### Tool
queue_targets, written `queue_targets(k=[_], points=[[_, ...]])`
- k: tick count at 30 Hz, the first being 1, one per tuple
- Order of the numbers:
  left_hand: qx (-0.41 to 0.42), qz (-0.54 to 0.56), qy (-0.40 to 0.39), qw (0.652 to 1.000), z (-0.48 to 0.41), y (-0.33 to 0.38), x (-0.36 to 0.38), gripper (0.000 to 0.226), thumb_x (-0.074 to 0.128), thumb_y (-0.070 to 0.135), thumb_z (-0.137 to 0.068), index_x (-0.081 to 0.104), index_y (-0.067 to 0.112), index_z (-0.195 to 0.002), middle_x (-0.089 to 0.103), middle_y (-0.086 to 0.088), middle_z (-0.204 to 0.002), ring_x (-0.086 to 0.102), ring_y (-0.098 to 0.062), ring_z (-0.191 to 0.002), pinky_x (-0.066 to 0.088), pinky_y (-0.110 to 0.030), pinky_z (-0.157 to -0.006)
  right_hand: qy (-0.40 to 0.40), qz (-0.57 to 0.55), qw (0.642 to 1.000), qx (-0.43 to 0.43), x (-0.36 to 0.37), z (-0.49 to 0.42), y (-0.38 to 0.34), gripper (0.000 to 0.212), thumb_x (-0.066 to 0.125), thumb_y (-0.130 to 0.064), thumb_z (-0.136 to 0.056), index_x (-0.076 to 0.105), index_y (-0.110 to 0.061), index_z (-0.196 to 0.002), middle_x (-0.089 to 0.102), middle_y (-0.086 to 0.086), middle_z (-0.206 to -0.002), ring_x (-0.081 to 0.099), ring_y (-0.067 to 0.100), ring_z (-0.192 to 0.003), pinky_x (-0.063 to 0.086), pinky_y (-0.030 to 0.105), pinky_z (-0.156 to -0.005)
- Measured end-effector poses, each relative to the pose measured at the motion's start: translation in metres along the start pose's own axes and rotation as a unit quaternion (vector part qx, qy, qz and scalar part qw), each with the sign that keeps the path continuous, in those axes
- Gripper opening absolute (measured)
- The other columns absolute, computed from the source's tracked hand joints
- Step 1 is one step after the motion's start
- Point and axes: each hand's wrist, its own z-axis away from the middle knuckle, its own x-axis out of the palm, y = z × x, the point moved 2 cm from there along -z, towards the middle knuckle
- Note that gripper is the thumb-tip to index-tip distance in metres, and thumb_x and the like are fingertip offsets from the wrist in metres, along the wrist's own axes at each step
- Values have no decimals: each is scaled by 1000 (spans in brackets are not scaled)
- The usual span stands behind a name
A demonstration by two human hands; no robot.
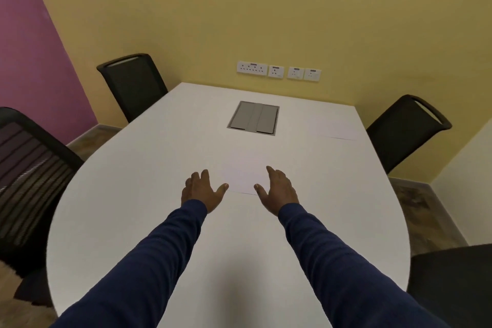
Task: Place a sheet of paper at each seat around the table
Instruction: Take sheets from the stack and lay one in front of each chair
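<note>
Here, both hands out over the white table [119, 194], sleeves dark blue. Left hand [202, 193] palm down, fingers [198, 177] spread and loose, gripping nothing. Right hand [279, 190] tilted on its edge, fingers [274, 172] extended and released, also empty.

Near sheet of paper [243, 170] lies flat on the table between the two hands. Its near edge runs from thumb tip to thumb tip; both thumbs at or just touching that edge, contact hard to confirm, white on white. The sheet reaches away beyond the fingertips toward the grey cable hatch [254, 118], set flush in the table and closed, well past the fingers.

Second sheet of paper [332, 128] far right of the right fingers, flat, near the table edge in front of the right far chair [404, 130].

Left far chair [133, 85] beyond and left of the left fingers, no sheet seen before it. Mesh-backed chair [29, 176] close on the left side; a dark chair [452, 282] at the near right, partly cut off.

Wall sockets [278, 71] in a row on the yellow wall beyond the table. Nothing lies between the fingers and the near sheet.
</note>
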Motion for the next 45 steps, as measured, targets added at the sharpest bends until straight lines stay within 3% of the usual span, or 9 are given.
queue_targets(k=[15,18,21,30,36,45], points=[[39,-12,-180,983,-151,-49,90,77,44,63,-93,28,16,-151,34,-9,-149,34,-29,-137,35,-41,-107,-49,-2,990,133,102,-99,-4,70,53,-45,-97,23,-20,-156,23,6,-162,28,25,-146,33,42,-116],[34,-16,-210,977,-165,-52,120,79,42,64,-93,23,16,-154,28,-10,-155,29,-29,-142,32,-41,-111,-77,3,986,145,129,-115,8,71,51,-46,-97,21,-21,-156,20,6,-163,25,24,-148,31,41,-117],[35,-30,-237,970,-170,-54,153,84,37,66,-94,13,17,-158,8,-14,-165,11,-30,-151,21,-42,-120,-104,7,982,155,153,-131,24,72,50,-47,-98,20,-21,-157,16,7,-165,20,23,-151,26,40,-120],[37,-79,-214,973,-190,-42,224,91,27,70,-93,-15,20,-156,-22,-20,-162,-17,-36,-150,-1,-46,-123,-169,68,970,158,199,-172,79,80,43,-47,-100,-1,-15,-159,-8,10,-167,-3,28,-154,6,42,-125],[8,-98,-203,974,-202,-37,247,95,20,73,-92,-21,14,-154,-19,-20,-162,-15,-35,-151,-2,-46,-123,-226,115,958,135,224,-179,92,83,32,-52,-102,-13,-10,-157,-15,10,-166,-10,29,-154,-2,43,-124],[3,-67,-207,976,-209,-26,251,96,22,73,-92,-21,13,-154,-14,-20,-163,-10,-34,-152,0,-43,-123,-219,152,956,124,244,-177,90,77,27,-50,-103,-11,-11,-157,-20,16,-164,-13,32,-153,-3,43,-124]])
